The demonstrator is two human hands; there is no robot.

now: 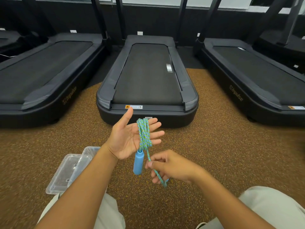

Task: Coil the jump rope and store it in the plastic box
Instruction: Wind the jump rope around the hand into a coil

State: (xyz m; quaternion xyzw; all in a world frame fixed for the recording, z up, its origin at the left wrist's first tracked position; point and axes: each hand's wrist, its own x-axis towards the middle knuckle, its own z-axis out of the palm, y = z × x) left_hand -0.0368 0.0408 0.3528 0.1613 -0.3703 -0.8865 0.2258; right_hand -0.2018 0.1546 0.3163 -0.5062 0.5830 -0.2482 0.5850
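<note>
My left hand (130,138) is held palm up with straight fingers, and the blue-green jump rope (144,134) is wound in several loops round those fingers. A blue handle (138,162) hangs from the loops below the palm. My right hand (166,166) sits just below and to the right, pinching the free strand of rope, which runs down past its fingers. The clear plastic box (89,153) lies on the floor at lower left, partly hidden by my left forearm, with its clear lid (61,177) beside it. The second handle is hidden.
Three black treadmills stand ahead; the middle treadmill (148,90) ends just beyond my left hand. The floor (214,146) is brown speckled rubber. My knees in light trousers (272,207) fill the bottom corners.
</note>
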